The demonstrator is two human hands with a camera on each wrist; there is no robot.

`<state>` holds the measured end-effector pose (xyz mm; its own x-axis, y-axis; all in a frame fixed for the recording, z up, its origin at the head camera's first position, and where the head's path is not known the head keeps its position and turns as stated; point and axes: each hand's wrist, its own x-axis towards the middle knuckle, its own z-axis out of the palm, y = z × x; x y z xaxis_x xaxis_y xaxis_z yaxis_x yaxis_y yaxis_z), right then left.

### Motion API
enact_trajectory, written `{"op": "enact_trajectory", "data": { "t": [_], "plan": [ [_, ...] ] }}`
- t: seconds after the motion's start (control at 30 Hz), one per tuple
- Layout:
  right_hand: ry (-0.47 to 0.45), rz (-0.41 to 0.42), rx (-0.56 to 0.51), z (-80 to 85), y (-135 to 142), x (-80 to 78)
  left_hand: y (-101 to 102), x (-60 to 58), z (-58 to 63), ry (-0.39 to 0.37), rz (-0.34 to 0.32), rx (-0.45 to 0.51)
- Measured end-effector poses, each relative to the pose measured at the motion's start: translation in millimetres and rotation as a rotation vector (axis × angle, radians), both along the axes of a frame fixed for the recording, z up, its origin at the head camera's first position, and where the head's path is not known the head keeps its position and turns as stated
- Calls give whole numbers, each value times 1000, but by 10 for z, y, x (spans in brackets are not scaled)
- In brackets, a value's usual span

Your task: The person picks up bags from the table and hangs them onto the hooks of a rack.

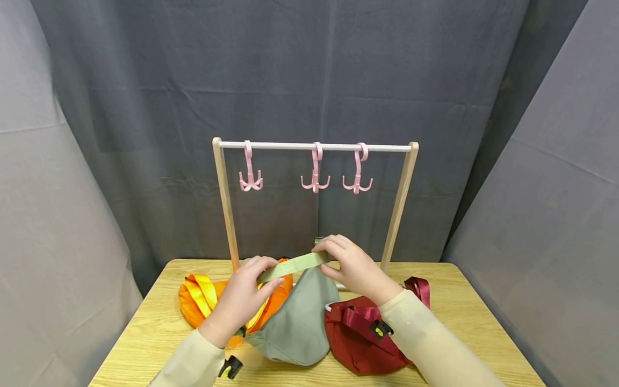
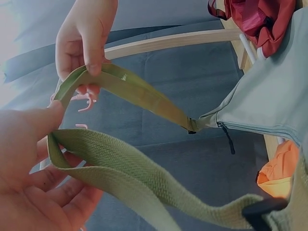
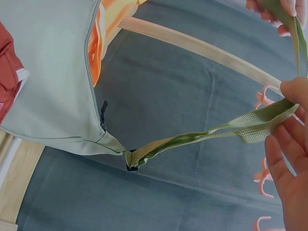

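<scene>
A grey-green waist bag (image 1: 304,317) hangs by its light green strap (image 1: 296,264) between my two hands, its lower end near the tabletop. My left hand (image 1: 244,295) pinches the strap at the left, thumb on one side and fingers on the other. At the right, my right hand (image 1: 350,266) pinches the same strap between thumb and fingers. In the left wrist view the webbing (image 2: 106,149) loops over the left fingers. Seen from the right wrist, the strap (image 3: 211,134) runs down to a dark buckle (image 3: 132,167) at the bag's corner, beside a zipper pull (image 3: 103,115).
Behind the hands stands a rack with a white rail (image 1: 285,145) and three pink hooks (image 1: 315,169). An orange bag (image 1: 193,306) with yellow straps lies at the left of the wooden table (image 1: 130,344). A dark red bag (image 1: 360,344) lies at the right.
</scene>
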<state>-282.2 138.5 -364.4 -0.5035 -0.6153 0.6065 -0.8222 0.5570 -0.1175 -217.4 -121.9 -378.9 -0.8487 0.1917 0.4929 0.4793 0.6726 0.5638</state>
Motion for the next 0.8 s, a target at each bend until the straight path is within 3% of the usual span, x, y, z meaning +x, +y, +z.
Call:
{"op": "enact_trajectory", "data": {
  "t": [0.5, 0.8],
  "plan": [
    [23, -10, 21, 82, 17, -20, -38, 9, 89, 23, 13, -9],
    [54, 33, -4, 181, 3, -40, -66, -2, 168, 46, -2, 7]
  ]
}}
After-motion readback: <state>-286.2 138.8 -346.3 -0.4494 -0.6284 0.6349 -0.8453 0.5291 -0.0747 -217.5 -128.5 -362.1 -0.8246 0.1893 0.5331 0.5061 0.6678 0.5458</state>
